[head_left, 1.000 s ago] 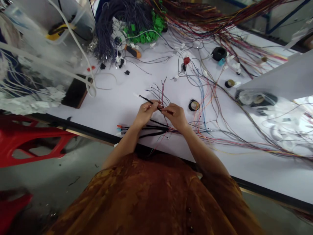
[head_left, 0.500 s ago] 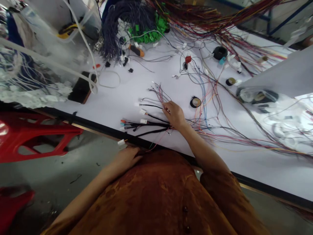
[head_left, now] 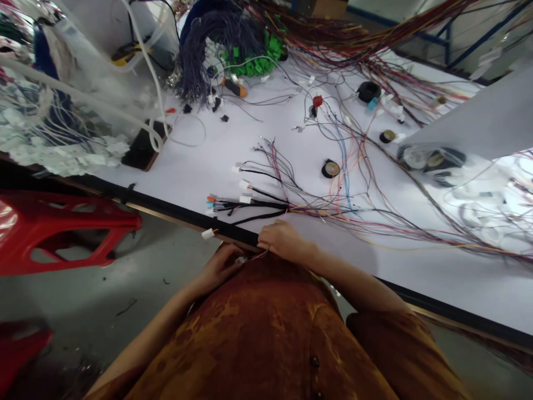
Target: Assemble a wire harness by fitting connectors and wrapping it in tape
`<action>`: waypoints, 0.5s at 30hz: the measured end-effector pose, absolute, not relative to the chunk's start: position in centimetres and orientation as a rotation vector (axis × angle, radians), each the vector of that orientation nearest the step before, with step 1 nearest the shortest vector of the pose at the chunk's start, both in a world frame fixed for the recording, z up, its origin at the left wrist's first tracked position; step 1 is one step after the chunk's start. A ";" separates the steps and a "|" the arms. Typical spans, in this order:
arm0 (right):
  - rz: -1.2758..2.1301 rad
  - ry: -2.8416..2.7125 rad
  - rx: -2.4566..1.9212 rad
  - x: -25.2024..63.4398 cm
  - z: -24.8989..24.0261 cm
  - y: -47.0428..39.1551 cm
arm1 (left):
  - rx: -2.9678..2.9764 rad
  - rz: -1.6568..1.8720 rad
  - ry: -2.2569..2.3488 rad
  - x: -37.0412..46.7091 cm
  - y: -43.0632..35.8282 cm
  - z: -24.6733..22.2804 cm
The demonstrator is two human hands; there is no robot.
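Observation:
At the table's front edge, my left hand [head_left: 220, 268] is closed, its fingertips around a small whitish connector [head_left: 241, 259]. A thin reddish wire [head_left: 259, 255] runs from there to my right hand [head_left: 285, 241], whose fingers are pinched together on it. Beyond both hands lies a wire harness [head_left: 266, 206] with black-sleeved branches. White connectors [head_left: 245, 199] and an orange connector [head_left: 211, 199] end some of its branches. One white plug [head_left: 208, 234] hangs over the edge. Bare terminal ends of loose wires [head_left: 272, 153] fan out above the harness.
Tape rolls [head_left: 330, 169] lie on the white table, and an orange-black tool [head_left: 234, 88] is farther back. Green connectors [head_left: 258, 61] on dark wires are heaped at the back. White connectors [head_left: 70, 155] pile up at left. A red stool [head_left: 120, 222] stands below the edge.
My right hand has come off the harness wires and down to the table edge, beside my left hand. A whitish connector now shows at my left fingertips.

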State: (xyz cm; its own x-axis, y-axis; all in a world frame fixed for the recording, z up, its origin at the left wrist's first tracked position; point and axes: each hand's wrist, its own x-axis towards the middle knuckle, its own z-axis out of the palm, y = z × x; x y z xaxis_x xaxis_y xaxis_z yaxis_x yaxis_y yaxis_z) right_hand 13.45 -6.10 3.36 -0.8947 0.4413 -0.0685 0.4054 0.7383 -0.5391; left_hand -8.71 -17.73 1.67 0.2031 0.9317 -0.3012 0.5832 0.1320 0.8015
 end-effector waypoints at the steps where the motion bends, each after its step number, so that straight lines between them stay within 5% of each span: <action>1: 0.976 -2.728 -0.786 13.5 3.3 -5.7 | 1.519 0.469 1.443 -8.7 -17.6 1.9; 8: 1.222 -1.820 -1.053 13.5 5.3 -3.4 | 1.526 0.475 1.333 -10.5 -14.4 7.1; 15: 0.853 -1.373 -1.053 15.9 10.3 -0.8 | 1.409 1.346 1.325 -7.1 -2.4 9.0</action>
